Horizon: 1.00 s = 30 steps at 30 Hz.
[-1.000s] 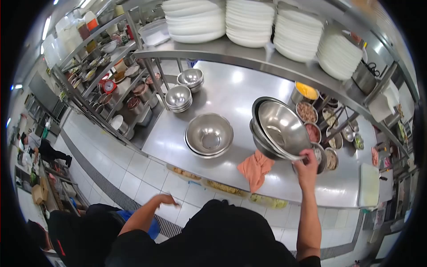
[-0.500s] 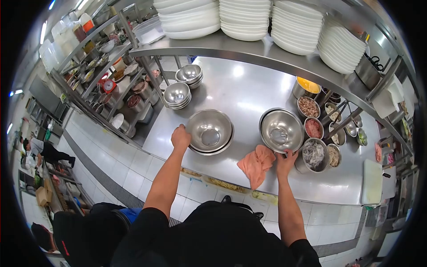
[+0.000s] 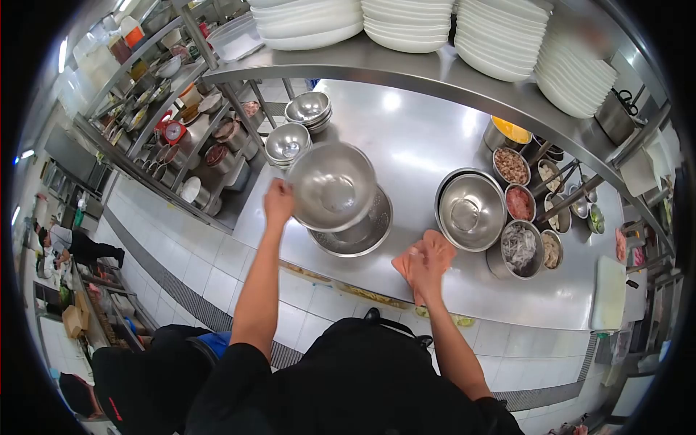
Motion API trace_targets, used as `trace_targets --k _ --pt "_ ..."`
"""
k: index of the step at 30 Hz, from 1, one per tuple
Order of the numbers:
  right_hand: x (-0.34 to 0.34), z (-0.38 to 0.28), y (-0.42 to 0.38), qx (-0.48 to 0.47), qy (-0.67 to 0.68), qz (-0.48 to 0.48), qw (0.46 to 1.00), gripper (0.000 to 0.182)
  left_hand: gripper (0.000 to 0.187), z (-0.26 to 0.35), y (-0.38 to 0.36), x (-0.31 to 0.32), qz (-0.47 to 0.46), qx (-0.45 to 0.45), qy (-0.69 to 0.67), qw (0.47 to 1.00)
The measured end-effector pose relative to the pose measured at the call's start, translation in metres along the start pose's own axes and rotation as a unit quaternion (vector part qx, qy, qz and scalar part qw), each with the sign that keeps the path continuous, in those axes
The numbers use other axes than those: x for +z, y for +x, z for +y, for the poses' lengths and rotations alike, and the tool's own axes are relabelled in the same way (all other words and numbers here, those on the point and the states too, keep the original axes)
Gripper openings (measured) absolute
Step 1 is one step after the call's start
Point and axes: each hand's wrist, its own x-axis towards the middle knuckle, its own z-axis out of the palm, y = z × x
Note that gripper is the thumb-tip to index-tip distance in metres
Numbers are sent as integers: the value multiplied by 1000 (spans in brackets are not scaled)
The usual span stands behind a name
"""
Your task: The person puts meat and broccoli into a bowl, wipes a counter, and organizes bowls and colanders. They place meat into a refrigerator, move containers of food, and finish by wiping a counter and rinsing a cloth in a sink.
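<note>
Steel dominates the head view: the left hand [image 3: 278,204] is closed on the rim of a steel mixing bowl [image 3: 332,185], holding it tilted in the air just above a perforated colander [image 3: 360,232] that sits on the desk [image 3: 406,138]. The right hand [image 3: 424,262] is closed over an orange cloth [image 3: 435,245] lying at the desk's near edge, just beside a second steel bowl [image 3: 471,210].

The raised bowl looks thin-walled and rigid, so it is probably light for its size, yet smooth and polished, and could slip if wet. Judging by its shape, the rolled rim is the sensible place to pinch it, thumb inside and fingers outside, as the hand does now. A one-handed grip at one edge leaves the far side free to swing, so it may knock against the colander with a clatter, though it would hardly break.

The cloth is soft and limp and bunches under the palm; it can be gathered anywhere.

Small ingredient tubs [image 3: 518,250] stand to the right, and stacked white plates [image 3: 406,18] fill the shelf above.
</note>
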Motion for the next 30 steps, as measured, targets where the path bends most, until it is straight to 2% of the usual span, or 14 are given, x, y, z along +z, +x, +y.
trace_targets --k 2,4,8,11,12,13,16,19,21,23,25,26,28,30 --pt "35 -30 15 143 129 -49 980 50 14 -17 18 -44 53 18 -54 997" --pt "68 -38 32 164 154 -65 972 46 12 -40 26 -87 91 23 -43 995" --pt "98 -25 64 180 229 -145 946 45 12 -122 9 -125 126 -31 26 991" --pt "91 -48 78 160 180 -91 966 41 12 -167 -29 -109 120 -111 49 985" --pt "87 -58 83 114 184 -69 974 38 13 -168 -40 -98 104 -132 55 984" --pt "83 -68 86 69 186 -45 979 36 13 -163 -47 -85 78 -154 16 985" --pt "82 -117 87 81 207 -79 972 33 15 -135 -68 -39 25 -178 -75 981" --pt "105 -114 87 92 119 -118 982 33 9 -96 -72 -15 -66 -240 -271 930" --pt "123 -91 84 87 95 -108 986 32 12 -92 -67 -21 20 -266 -360 894" --pt "144 -45 84 -65 -57 -14 996 30 15 -79 -61 -41 114 -179 -329 920" --pt "121 -60 73 103 136 -101 980 27 14 -21 -55 -59 191 -118 -319 921" --pt "104 -59 69 107 133 -85 982 27 14 2 -54 -57 177 -115 -328 921" --pt "72 -56 54 130 268 -33 954 27 11 56 -63 -41 80 -20 -388 918" --pt "14 -55 23 205 227 43 951 30 10 105 -84 1 -59 -34 -417 906"
